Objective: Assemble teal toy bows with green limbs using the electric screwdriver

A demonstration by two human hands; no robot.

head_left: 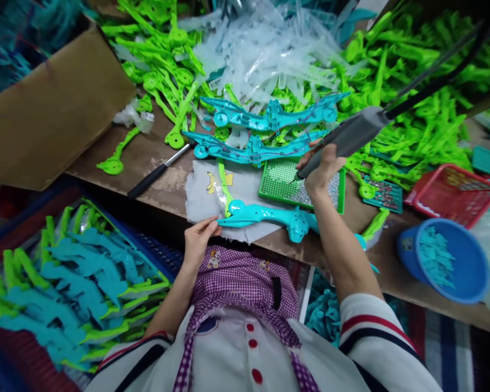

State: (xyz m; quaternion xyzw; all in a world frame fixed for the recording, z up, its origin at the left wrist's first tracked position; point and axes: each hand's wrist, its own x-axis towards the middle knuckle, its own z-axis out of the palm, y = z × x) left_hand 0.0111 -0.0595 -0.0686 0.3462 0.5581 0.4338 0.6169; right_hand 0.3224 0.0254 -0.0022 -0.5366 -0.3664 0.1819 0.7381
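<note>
The left hand (198, 239) was nearly closed, fingers pinching the left tip of a turquoise toy part (265, 215) that lay on a white cloth (204, 190) at the near table edge. Its long axis ran left to right, approx. parallel to that edge. The right hand (322, 169) was wrapped around a grey electric screwdriver (347, 136), tip down on the green screw tray (281, 179), just behind the part & to the far right of the left hand. The left hand was the nearer one to the part.
</note>
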